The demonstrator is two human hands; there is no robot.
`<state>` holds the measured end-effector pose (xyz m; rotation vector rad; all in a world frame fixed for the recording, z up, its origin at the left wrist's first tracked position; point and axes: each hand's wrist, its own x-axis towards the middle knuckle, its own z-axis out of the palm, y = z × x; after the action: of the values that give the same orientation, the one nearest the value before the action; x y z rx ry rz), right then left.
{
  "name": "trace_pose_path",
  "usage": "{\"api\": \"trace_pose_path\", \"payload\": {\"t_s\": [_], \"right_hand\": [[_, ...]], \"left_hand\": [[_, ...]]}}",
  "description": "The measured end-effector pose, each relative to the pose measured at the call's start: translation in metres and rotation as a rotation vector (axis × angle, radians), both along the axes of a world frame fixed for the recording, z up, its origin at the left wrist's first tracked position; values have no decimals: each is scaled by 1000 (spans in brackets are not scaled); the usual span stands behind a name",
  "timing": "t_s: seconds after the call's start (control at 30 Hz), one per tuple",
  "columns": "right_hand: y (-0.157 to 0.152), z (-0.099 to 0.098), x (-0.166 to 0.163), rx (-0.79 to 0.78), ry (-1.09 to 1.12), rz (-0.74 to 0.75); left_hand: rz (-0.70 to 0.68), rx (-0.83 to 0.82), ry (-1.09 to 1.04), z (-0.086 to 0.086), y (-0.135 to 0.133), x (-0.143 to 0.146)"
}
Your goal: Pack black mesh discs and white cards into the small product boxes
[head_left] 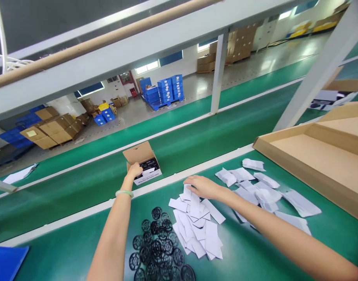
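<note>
Small cardboard box (144, 166) sits on the green conveyor belt (79, 187), just past the white edge strip (167, 181) that divides belt from work table. Its brown lid flap stands open and tilted back; dark contents show inside, and a white label with black print faces the camera. Left hand (134, 170) is stretched forward and grips the box at its near left corner, fingers curled over the rim. A pale green bangle (124, 192) sits on that wrist.

Right hand (202, 186) lies palm down on the green table (255, 249), fingers pressed on the top of a loose heap of white paper slips (198, 226); whether it has pinched one slip, I cannot tell. Right of that hand, a second scatter of white folded packets (263, 191) spreads toward a large shallow cardboard tray (313, 156) at the table's right edge.

Near the left forearm, a pile of black round grille discs (158, 246) lies just beside the slips, touching them at the edge. Blue sheet corner (6, 261) shows at lower left. Beyond the belt: stacked blue crates (165, 89) and brown cartons (50, 130) on the factory floor.
</note>
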<state>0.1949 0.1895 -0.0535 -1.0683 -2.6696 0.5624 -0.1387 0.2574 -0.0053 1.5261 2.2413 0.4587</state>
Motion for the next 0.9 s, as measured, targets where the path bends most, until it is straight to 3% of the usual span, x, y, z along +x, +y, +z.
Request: {"api": "trace_pose_path", "payload": {"t_s": [0.1,0.2,0.37,0.43,0.6,0.77,0.83,0.9], "right_hand": [[2,-3,-1,37,-60,27],[2,-6,1,34,-116,136],[3,-12,1,-10,-91,153],[3,-11,4,-3,-76,103],[-13,4,10,-22,56,8],[-65,37,-11,-384,538,83],[-86,47,-13,-430,517,166],[-93,51,-12,-366,410,217]], "left_hand": [[22,152,-133,7,-12,18],[-21,284,-313,12,-45,39],[-127,417,-1034,15,-128,70],[-114,403,-1195,16,-158,77],[-153,349,-1288,17,-208,95],[-283,362,-1287,14,-219,126],[-227,421,-1331,12,-220,136],[-85,516,-1355,10,-223,142]]}}
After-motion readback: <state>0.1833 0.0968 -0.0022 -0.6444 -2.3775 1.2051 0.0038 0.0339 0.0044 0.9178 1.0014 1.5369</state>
